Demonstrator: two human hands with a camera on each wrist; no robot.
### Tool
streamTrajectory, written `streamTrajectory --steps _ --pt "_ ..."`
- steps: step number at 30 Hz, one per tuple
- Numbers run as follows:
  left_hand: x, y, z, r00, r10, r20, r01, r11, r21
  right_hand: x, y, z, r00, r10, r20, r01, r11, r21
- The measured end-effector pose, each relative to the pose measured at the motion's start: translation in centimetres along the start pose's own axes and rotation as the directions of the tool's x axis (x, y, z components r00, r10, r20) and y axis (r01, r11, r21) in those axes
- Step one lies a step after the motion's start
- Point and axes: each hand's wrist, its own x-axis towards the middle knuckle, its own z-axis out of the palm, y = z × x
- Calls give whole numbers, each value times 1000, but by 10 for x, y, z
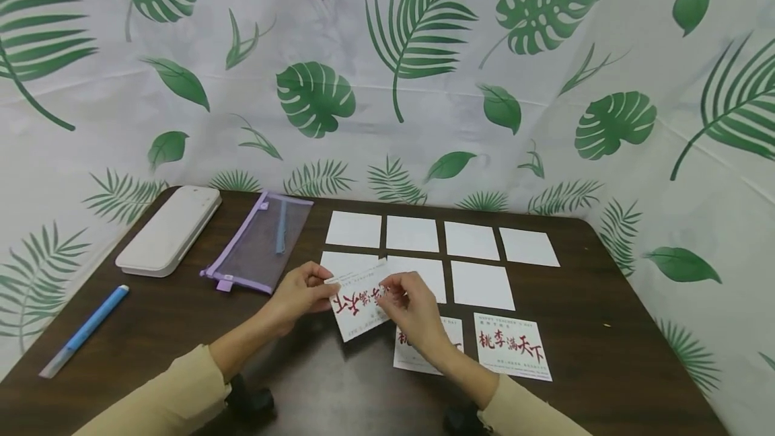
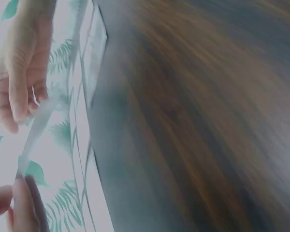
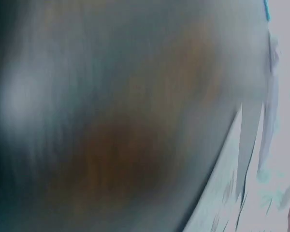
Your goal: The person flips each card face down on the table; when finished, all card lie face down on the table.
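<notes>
In the head view my left hand (image 1: 303, 295) pinches a white card (image 1: 357, 315) with red Chinese characters by its left edge. The card is lifted off the table, tilted, its print upside down to me. My right hand (image 1: 414, 311) hovers over the card's right end, fingers loosely bent; whether a fingertip touches it I cannot tell. Seen edge-on in the left wrist view, the card (image 2: 35, 135) runs from my left fingertips up towards my right hand (image 2: 21, 72). Two printed cards, a left one (image 1: 418, 360) partly hidden by my right arm and a right one (image 1: 511, 348), lie below.
Several blank white cards (image 1: 472, 241) lie in two rows at the back. To the left are a purple-edged mesh zip pouch (image 1: 254, 241) with a blue stick inside, a white case (image 1: 169, 231) and a blue pen-like stick (image 1: 87, 328) on the dark wood table (image 1: 327, 395).
</notes>
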Motion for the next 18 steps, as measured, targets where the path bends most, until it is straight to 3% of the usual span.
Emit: streamTrajectory --steps 3,5,9,13,15,18 --pt "5 3 13 999 4 -54 -8 998 -68 -4 -5 5 984 -173 43 175 984 -44" --pt "7 5 20 996 7 -91 -17 994 -108 -4 -8 9 968 -242 63 247 965 -84" --pt "9 9 31 990 1 -144 -29 981 -190 -3 -11 10 943 -328 55 332 921 -203" --pt "8 14 37 992 30 -120 -60 966 -250 1 -10 4 915 -401 34 397 883 -251" --pt "8 15 37 993 71 -93 -93 963 -252 5 -9 0 917 -400 5 390 892 -230" --pt "9 14 34 987 127 -95 -144 969 -201 11 -8 -6 945 -320 -67 306 938 -162"
